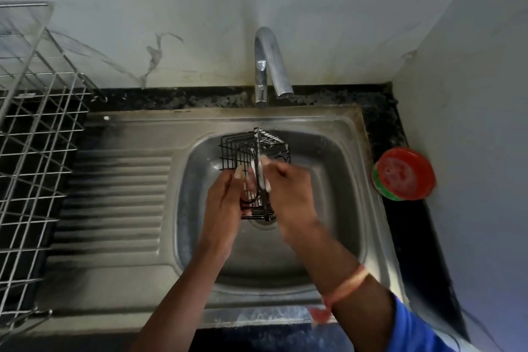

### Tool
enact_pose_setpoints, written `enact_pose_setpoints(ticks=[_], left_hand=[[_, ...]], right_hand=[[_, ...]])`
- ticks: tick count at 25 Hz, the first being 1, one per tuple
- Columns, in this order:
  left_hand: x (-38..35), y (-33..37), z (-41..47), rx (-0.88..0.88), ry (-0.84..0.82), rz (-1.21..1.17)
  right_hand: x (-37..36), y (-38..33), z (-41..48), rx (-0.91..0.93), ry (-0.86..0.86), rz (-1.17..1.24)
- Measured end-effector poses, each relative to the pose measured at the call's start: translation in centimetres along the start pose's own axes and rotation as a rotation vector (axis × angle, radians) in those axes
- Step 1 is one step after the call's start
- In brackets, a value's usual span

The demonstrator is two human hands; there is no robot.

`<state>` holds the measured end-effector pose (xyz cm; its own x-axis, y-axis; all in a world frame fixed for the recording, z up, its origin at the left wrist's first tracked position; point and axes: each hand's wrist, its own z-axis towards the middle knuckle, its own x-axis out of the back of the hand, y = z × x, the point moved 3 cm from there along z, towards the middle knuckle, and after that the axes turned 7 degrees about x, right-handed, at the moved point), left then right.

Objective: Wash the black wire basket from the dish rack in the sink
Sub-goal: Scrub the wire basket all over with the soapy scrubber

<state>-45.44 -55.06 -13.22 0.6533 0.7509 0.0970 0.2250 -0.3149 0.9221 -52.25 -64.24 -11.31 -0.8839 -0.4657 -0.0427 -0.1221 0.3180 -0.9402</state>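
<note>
Over the sink [128, 134] bowl, right under the tap [267, 66], the black wire basket [245, 148] is held up off the steel. It's tipped so one corner edge points up toward the spout. It's gripped by the left hand [224, 203] from the left side, with the fingers curled in round the wires near the lower end. The right hand [290, 194] is pretty smeared by motion blur, tbh. It's laid against the basket's middle upright edge with something whitish under the fingertips, maybe foam or a scrub pad. Whether those fingers are actually closed round anything can't be told. The basket itself looks like a small box of thin black grid wire, open mesh all round, with pale glints caught on the upper edges. Off to the left, a silver dish rack [37, 128] is parked on the counter, and a red and green tub [403, 174] is set just beside the sink's right rim.
</note>
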Motion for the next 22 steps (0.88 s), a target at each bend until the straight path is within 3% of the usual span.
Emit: enact_pose_setpoints(ticks=[3, 7, 9, 12, 14, 19, 22], left_hand=[[0.1, -1.1, 0.2, -0.058, -0.004, 0.073], [1.3, -1.2, 1.1, -0.121, 0.114, 0.11], [1.4, -0.9, 1.3, -0.134, 0.161, 0.159], [0.6, -0.7, 1.0, -0.182, 0.151, 0.204], [0.4, -0.9, 0.9, -0.187, 0.14, 0.205], [1.7, 0.1, 2.2, -0.099, 0.193, 0.049], [0.9, 0.1, 1.8, -0.06, 0.191, 0.049]], right_hand=[[-0.9, -2.4, 1.5, -0.086, 0.067, 0.163], [0.4, 0.1, -3.6, 0.236, -0.117, -0.295], [0.3, 1.0, -5.4, 0.283, -0.17, -0.337], [-0.9, -1.1, -1.1, 0.124, 0.084, -0.059], [-1.6, -2.3, 0.3, 0.087, 0.128, 0.069], [0.4, 2.3, -5.9, 0.508, -0.144, -0.477], [0.6, 3.6, -5.0, 0.502, 0.022, -0.453]])
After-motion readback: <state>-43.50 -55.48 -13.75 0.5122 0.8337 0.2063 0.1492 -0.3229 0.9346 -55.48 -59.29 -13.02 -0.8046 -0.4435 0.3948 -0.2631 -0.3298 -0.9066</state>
